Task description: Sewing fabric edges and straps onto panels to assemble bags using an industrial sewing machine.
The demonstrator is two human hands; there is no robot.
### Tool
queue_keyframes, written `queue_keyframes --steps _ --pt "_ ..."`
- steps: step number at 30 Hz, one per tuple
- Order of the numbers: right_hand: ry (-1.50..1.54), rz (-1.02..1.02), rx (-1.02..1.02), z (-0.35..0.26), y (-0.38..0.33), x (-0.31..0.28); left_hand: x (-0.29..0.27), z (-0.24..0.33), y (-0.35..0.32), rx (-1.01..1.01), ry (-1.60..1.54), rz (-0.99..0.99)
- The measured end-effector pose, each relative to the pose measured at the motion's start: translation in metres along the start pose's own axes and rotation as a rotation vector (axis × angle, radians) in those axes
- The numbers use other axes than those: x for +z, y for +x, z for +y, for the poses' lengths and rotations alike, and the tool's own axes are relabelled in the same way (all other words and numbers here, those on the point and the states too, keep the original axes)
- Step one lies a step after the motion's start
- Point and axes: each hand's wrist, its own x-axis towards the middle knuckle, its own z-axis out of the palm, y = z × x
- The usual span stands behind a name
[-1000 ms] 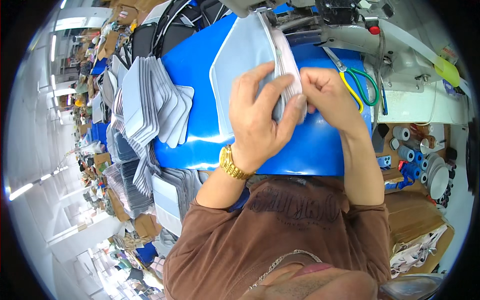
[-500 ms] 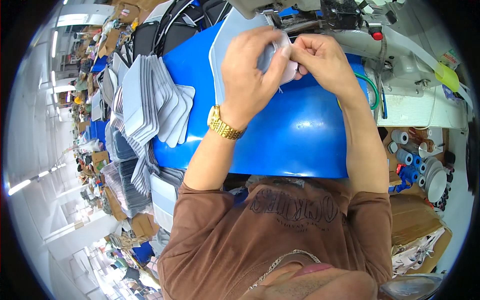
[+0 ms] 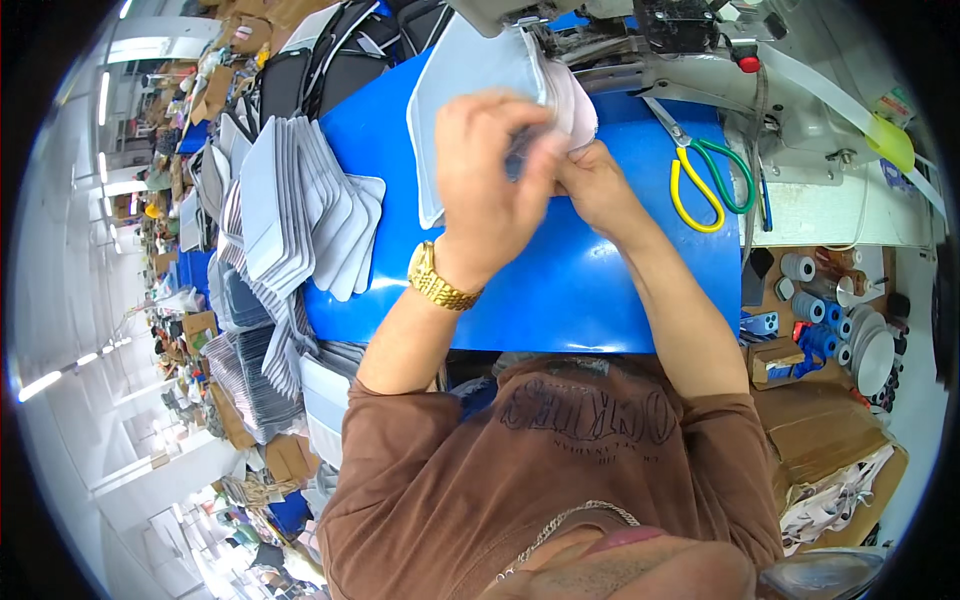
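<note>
— And the fingers first?
— On the left hand [image 3: 490, 170], thumb and forefinger are seen parted, the rest loosely curled; the whole hand is smeared by motion, so whether the cloth is touched cannot be told.
— The right hand [image 3: 602, 195]?
— Its fingers are bent and drawn close together at the near edge of a pink layer [image 3: 578, 108]; whatever may be pinched between the tips is hidden.
— And the light-grey panel [image 3: 470, 65]?
— Spread at the far middle of the blue tabletop [image 3: 450, 310], partly covered by the left hand, its far end tucked under the sewing machine [image 3: 685, 80]. The pink layer is seen along its right side.
— Around the wrists?
— A gold watch [image 3: 440, 280] is worn on the left one.
— Further out, right?
— Scissors [image 3: 686, 142] are laid down there, yellow and green handles spread apart; beyond the table's right edge, thread spools [image 3: 799, 267] are gathered.
— Over to the left?
— Grey panels [image 3: 280, 200] are fanned out in a stack, with black padded pieces [image 3: 345, 75] heaped farther off.
</note>
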Motion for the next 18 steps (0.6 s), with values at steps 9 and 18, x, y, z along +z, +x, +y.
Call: queue_keyframes --steps 9,18 --pt "0.530 -0.058 0.228 -0.016 -0.014 0.022 -0.021 -0.014 0.019 0.507 0.488 -0.065" --pt "0.288 0.074 0.261 -0.018 -0.010 0.024 -0.024 0.012 0.011 0.215 0.405 -0.352"
